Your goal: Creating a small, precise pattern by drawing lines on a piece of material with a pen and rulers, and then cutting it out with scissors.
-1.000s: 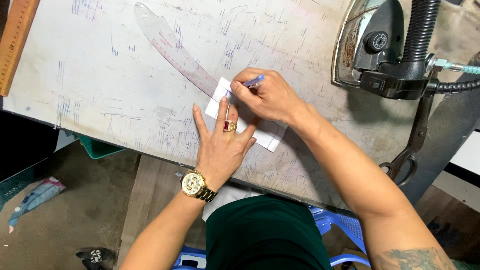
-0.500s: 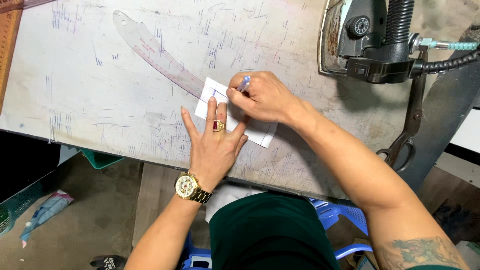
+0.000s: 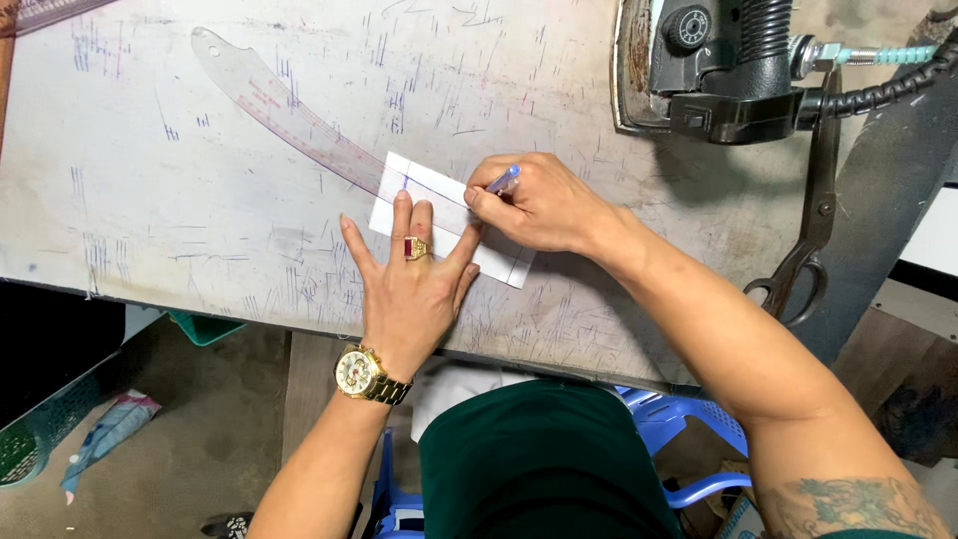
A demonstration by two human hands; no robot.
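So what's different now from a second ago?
Very little. The right hand and its blue pen seem to have edged slightly along the clear curved ruler on the white paper, though the camera shifted too. The left hand stays flat, pinning ruler and paper. The iron and scissors haven't moved.

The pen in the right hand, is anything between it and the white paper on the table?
Nothing visible. The right hand holds the blue pen down at the white paper, by the clear curved ruler lying across it; the tip is hidden. The left hand presses beside it, not between.
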